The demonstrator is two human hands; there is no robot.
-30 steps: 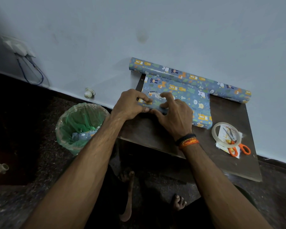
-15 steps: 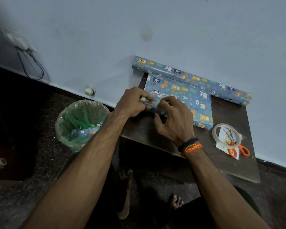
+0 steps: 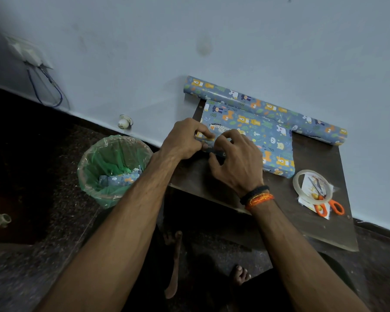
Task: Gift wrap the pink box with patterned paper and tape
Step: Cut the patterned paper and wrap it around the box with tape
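Both hands (image 3: 212, 149) pinching wrapped box (image 3: 252, 140) near table's (image 3: 313, 226) left edge.

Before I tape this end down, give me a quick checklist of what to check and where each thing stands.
1. Box covered: ok, no pink shows on the wrapped box.
2. End flap held: ok, left hand and right hand both pinch the paper at the near-left end.
3. Fold crisp: cannot tell, the hands hide it.
4. Tape in reach: ok, on the table, right of the box.
5. Piece of tape ready: not ok, none in either hand.
6. Scissors nearby: ok, beside the tape.
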